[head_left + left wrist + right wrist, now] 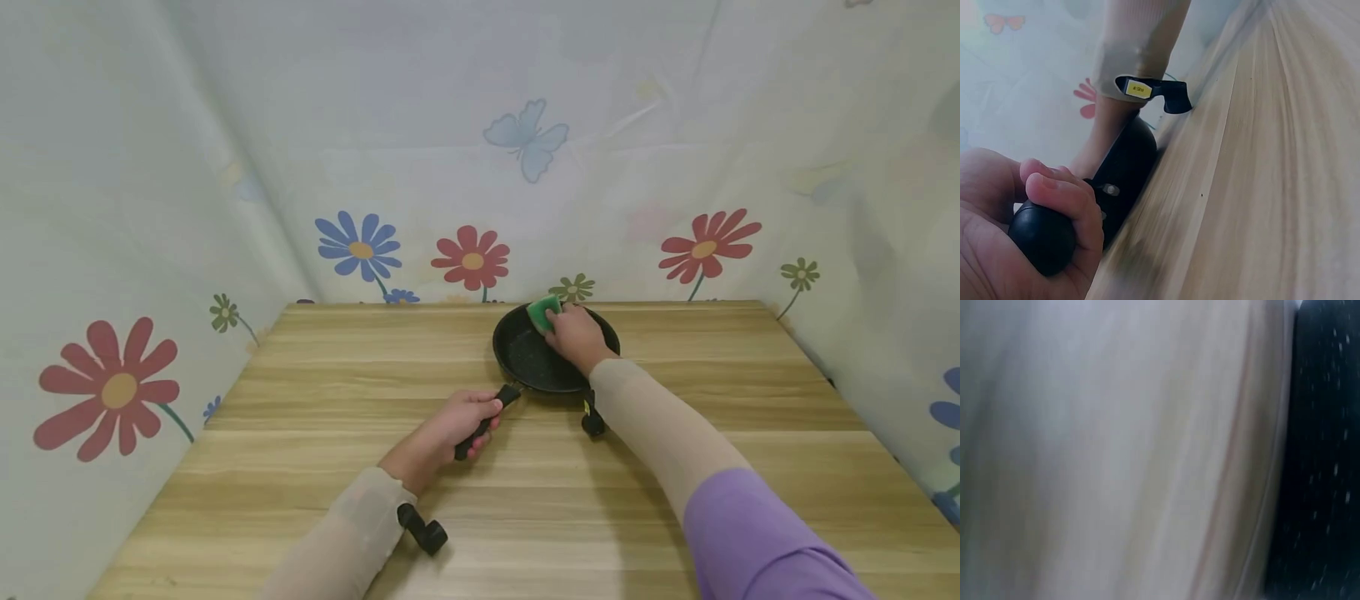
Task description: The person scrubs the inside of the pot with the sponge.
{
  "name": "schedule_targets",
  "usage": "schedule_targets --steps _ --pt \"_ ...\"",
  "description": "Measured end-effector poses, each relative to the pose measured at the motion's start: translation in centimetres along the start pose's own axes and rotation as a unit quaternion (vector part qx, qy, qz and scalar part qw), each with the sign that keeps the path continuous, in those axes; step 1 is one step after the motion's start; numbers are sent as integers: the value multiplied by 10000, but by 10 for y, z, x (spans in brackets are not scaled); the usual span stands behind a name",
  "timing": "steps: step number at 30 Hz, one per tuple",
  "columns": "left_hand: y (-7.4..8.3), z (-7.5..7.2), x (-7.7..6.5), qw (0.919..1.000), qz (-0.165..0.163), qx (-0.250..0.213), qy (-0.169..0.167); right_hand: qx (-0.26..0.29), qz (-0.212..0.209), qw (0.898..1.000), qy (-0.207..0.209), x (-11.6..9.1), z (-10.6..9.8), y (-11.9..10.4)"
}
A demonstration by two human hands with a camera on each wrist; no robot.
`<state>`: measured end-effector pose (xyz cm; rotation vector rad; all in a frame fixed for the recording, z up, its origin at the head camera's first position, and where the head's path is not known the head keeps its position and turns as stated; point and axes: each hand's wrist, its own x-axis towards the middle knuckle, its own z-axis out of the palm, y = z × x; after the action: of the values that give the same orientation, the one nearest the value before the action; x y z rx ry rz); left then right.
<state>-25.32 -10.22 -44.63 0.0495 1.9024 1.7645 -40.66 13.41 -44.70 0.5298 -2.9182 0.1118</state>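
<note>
A black frying pan [525, 354] with a speckled inside sits at the far side of the wooden table. My left hand [465, 417] grips its black handle [511, 393], fingers wrapped around it; the left wrist view shows the handle's rounded end [1041, 239] poking out of the fist. Over the pan, my right hand [579, 335] holds a green sponge [542, 313] against the inner wall near the far rim, thumb on its near side. The right wrist view is blurred: the pan's dark speckled surface [1322, 456] fills the right edge, and the right hand is outside it.
The wooden table [360, 358] ends just behind the pan, against a white backdrop [420, 100] printed with flowers and a butterfly. Black camera mounts hang from both wrists, the left mount [422, 529] low over the table and the right mount [592, 417] beside the pan.
</note>
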Motion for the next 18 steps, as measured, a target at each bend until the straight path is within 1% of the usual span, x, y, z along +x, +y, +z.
schedule_targets --steps 4,8,11,18 --pt "3 1 0 10000 -65 0 -28 179 -288 9993 -125 2 1 -4" --pt "5 1 0 9999 -128 -65 -79 559 -359 9970 -389 5 5 -9" --pt "6 0 0 9998 -149 -130 -103 865 -445 9935 -589 6 7 -15" --pt "5 -1 -1 9993 -189 -336 13 1176 -999 9827 -1025 -1 -2 -30"
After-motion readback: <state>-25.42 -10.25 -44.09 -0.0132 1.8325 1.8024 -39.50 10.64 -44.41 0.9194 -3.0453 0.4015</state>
